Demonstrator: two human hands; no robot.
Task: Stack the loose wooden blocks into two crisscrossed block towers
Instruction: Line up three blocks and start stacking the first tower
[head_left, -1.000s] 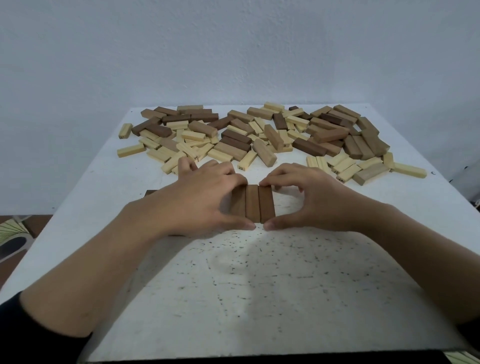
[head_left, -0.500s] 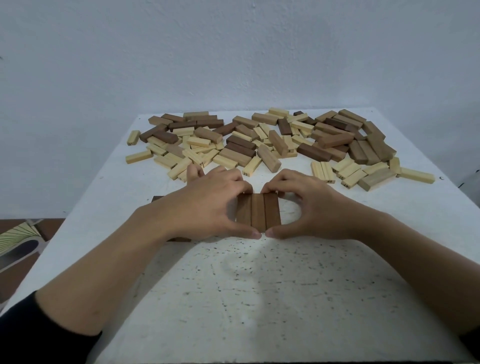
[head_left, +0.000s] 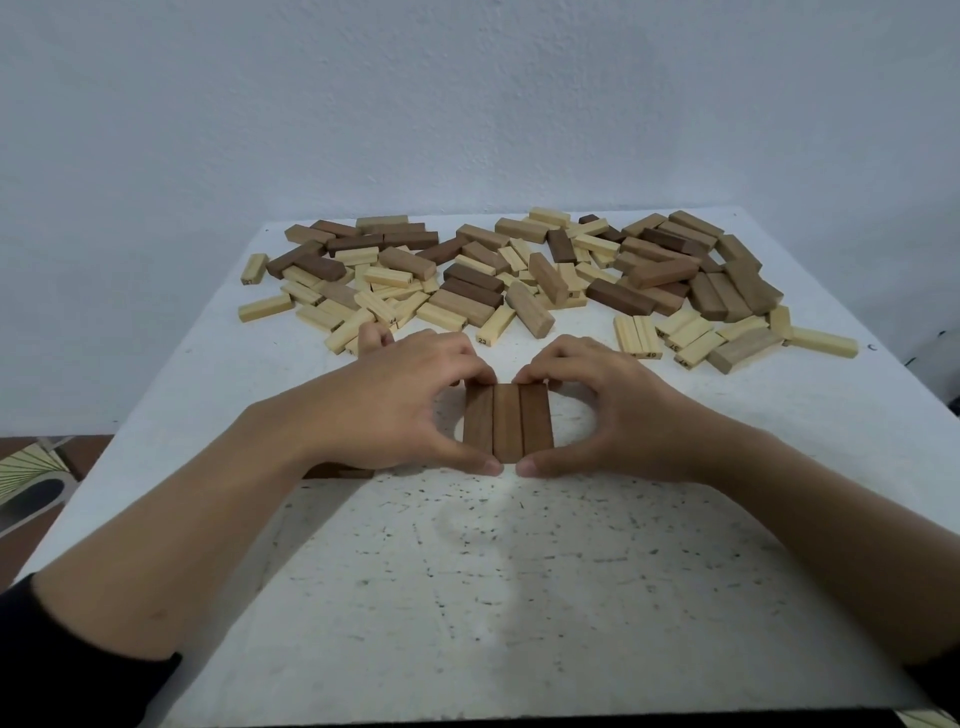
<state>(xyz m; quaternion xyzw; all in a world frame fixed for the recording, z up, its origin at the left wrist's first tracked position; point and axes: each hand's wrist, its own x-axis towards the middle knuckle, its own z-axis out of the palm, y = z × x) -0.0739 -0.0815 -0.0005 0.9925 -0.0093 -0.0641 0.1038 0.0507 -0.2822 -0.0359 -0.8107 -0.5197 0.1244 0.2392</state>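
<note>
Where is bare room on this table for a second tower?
Widest: the white speckled table between the near edge and the row of three dark brown wooden blocks that the left hand and right hand grip. Smaller patches flank the wrists. The far half is crowded: loose pale and brown wooden blocks.

I can make out only small black numbers, printed on the end faces of pale blocks. The clearest is 23, on the first pale block (head_left: 497, 323), just beyond the row of three dark blocks (head_left: 508, 428). Beyond that row and to its left, the second pale block (head_left: 376, 307) shows 44. Beyond the row and to its right, the third pale block (head_left: 645, 335) carries 49. Other end marks around them are too small for me to read.
</note>
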